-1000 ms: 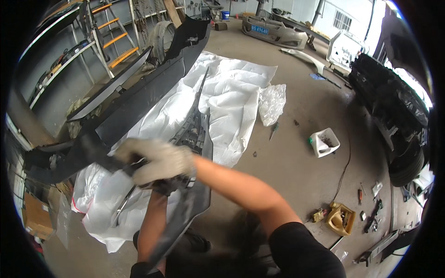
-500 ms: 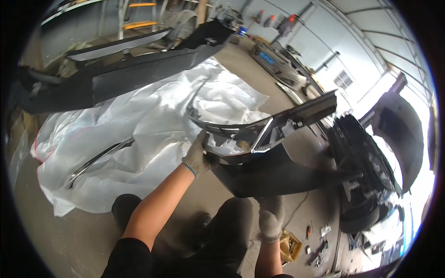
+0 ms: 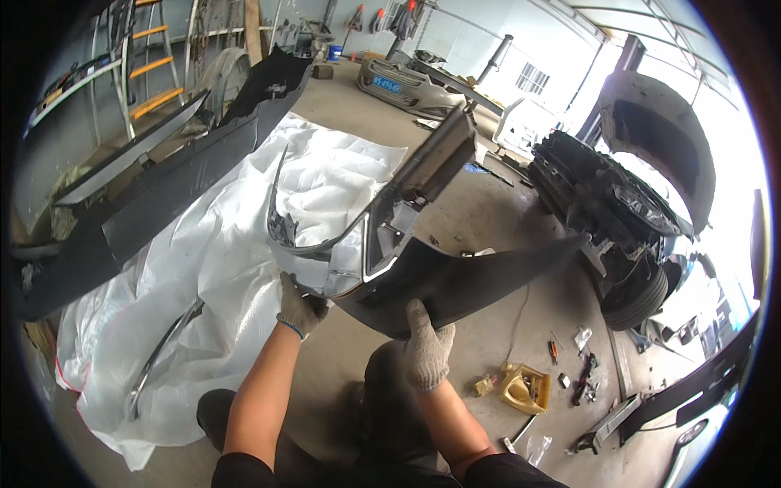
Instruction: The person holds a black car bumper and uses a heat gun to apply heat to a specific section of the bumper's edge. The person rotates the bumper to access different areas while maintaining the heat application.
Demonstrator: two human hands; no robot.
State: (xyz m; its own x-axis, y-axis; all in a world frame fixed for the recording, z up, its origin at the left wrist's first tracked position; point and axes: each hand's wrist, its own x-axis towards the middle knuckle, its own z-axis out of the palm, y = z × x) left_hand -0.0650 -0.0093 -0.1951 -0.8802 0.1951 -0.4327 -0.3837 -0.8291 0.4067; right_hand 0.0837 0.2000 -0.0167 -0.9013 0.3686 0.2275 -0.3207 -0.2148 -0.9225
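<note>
Black bumper cover (image 3: 455,276) hung between both gloved grips: left hand (image 3: 301,307) and right hand (image 3: 427,346) each pinched its lower edge; keeping it level seemed wise.

My grey knitted work gloves (image 3: 303,307) grip a black plastic car bumper (image 3: 455,276) with a chrome trim strip (image 3: 358,281). White plastic sheeting (image 3: 220,268) covers the grey concrete floor (image 3: 480,215); a yellow plastic tray (image 3: 525,388) lies there.

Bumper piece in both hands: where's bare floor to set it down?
Bare concrete floor lies between the white plastic sheet and the stripped car front, beyond the held bumper piece. Crowded: tools around the yellow tray at right; another bumper borders the sheet at left.
</note>
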